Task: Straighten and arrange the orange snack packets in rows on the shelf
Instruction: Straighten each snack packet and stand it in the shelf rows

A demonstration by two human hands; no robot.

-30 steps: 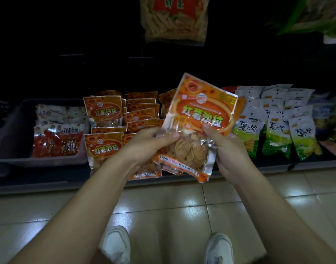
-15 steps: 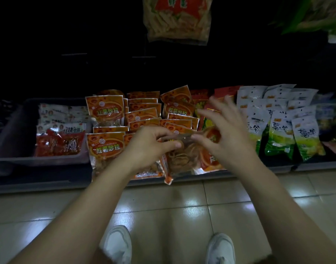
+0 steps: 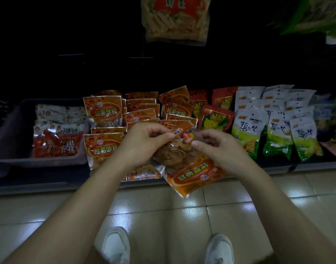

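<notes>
I hold one orange snack packet (image 3: 190, 168) upside down over the shelf's front edge, its printed label toward me and its clear window up. My left hand (image 3: 144, 141) pinches its upper left edge. My right hand (image 3: 216, 147) pinches the upper right edge. Behind my hands, several more orange packets (image 3: 104, 111) lie in overlapping rows on the low shelf (image 3: 49, 178). One of them (image 3: 101, 147) lies at the front left.
A grey tray (image 3: 11, 161) of red and white packets sits at the left. Red packets (image 3: 214, 119) and green-and-white packets (image 3: 277, 134) fill the shelf to the right. A large bag (image 3: 174, 18) hangs above. Tiled floor and my white shoes (image 3: 115, 244) are below.
The packet was upright with its label facing me. It has been flipped end over end between both hands and now hangs upside down, lower and nearer the shelf edge.
</notes>
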